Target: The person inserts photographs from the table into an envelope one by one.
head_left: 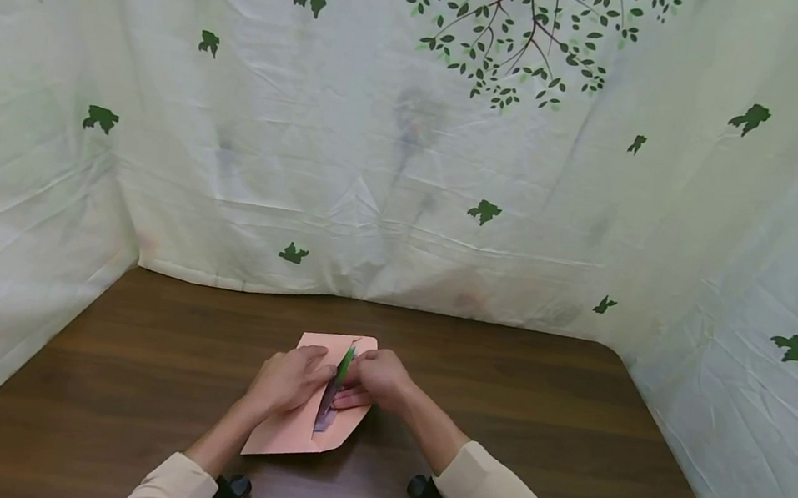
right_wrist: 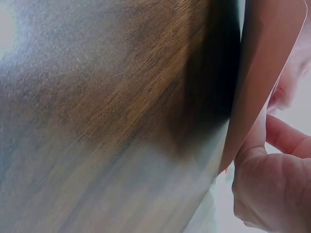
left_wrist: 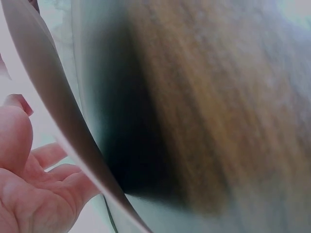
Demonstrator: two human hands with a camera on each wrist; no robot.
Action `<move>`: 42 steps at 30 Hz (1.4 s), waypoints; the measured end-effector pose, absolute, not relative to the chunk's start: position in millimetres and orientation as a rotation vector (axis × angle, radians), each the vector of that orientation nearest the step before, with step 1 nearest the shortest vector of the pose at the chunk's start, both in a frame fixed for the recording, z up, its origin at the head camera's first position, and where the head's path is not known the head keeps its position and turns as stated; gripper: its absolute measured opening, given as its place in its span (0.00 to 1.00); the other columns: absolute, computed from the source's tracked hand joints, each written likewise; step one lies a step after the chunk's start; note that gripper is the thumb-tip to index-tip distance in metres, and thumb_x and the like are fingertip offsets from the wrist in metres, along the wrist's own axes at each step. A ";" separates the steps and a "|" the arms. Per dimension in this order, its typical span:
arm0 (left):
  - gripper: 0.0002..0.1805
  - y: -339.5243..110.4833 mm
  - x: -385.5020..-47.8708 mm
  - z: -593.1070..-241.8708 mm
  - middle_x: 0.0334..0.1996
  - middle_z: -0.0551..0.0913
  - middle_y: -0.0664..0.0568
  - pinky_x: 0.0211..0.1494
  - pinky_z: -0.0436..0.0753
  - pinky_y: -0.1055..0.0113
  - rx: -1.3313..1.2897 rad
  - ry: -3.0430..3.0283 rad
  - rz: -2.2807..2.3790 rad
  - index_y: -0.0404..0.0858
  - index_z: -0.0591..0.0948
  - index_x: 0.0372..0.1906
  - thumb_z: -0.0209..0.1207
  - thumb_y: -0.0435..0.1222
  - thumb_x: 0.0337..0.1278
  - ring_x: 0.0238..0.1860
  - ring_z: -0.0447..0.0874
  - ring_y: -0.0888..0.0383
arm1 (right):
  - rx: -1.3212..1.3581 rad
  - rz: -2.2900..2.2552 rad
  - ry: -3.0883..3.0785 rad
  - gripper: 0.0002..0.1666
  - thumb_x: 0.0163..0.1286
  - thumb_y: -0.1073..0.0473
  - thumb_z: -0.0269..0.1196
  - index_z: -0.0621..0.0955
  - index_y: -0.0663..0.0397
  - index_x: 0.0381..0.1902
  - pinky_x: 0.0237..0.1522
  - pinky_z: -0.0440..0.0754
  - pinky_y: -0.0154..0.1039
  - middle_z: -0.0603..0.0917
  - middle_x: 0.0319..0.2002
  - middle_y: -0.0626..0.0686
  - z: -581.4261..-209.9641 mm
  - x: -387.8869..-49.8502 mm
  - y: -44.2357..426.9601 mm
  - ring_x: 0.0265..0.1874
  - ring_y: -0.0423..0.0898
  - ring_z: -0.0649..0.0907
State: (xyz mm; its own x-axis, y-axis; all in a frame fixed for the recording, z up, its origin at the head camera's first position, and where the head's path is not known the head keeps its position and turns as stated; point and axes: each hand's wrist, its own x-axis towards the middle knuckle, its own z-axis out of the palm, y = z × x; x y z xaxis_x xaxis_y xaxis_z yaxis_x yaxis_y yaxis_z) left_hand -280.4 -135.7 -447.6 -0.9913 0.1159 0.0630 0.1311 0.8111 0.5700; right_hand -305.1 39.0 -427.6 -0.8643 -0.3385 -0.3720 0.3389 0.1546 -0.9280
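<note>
A pink paper envelope (head_left: pixel 280 433) is tilted over the table, with a long slit-like opening along its face. In that opening stands a thin green and purplish slip (head_left: pixel 343 366); its exact kind is unclear. My left hand (head_left: pixel 287 379) holds the envelope on the left of the opening, thumb close to the slip. On the right side, my right hand (head_left: pixel 379 378) grips the envelope near its edge, fingers bent beside the slip. The left wrist view shows the left palm and fingers against the paper. Some right fingertips are hidden by the envelope (right_wrist: pixel 260 82) in the right wrist view.
The dark brown wooden table (head_left: pixel 533 435) extends around the hands. Behind it and at both sides hangs a pale curtain (head_left: pixel 245 153) printed with green leaves and branches. Dark wrist-worn devices show beneath both forearms.
</note>
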 end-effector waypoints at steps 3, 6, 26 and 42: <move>0.27 -135.8 -281.2 -448.7 0.61 0.82 0.36 0.63 0.76 0.40 -0.200 -2.962 -0.937 0.34 0.79 0.65 0.55 0.47 0.70 0.62 0.79 0.33 | 0.013 -1.771 1.926 0.08 0.67 0.74 0.56 0.79 0.70 0.43 0.30 0.88 0.41 0.85 0.28 0.60 -428.1 -305.4 38.5 0.19 0.47 0.87; 0.27 -135.3 -282.2 -449.1 0.61 0.81 0.36 0.64 0.75 0.40 -0.193 -2.962 -0.941 0.34 0.79 0.65 0.54 0.47 0.69 0.63 0.78 0.33 | 0.025 -1.778 1.928 0.11 0.66 0.74 0.56 0.79 0.70 0.46 0.29 0.88 0.40 0.85 0.30 0.61 -428.4 -305.5 38.0 0.20 0.47 0.87; 0.26 -136.2 -281.1 -447.8 0.60 0.83 0.36 0.61 0.76 0.40 -0.220 -2.955 -0.925 0.35 0.79 0.64 0.54 0.46 0.70 0.60 0.80 0.33 | 0.045 -1.794 1.930 0.12 0.67 0.74 0.57 0.78 0.70 0.48 0.29 0.88 0.40 0.85 0.30 0.61 -429.0 -304.2 35.8 0.20 0.46 0.87; 0.27 -136.6 -281.2 -446.9 0.60 0.83 0.37 0.62 0.76 0.40 -0.223 -2.964 -0.929 0.34 0.79 0.65 0.55 0.46 0.69 0.61 0.79 0.33 | -0.021 -1.729 1.953 0.10 0.68 0.73 0.57 0.81 0.76 0.42 0.32 0.89 0.42 0.85 0.29 0.61 -425.6 -306.6 46.9 0.21 0.46 0.87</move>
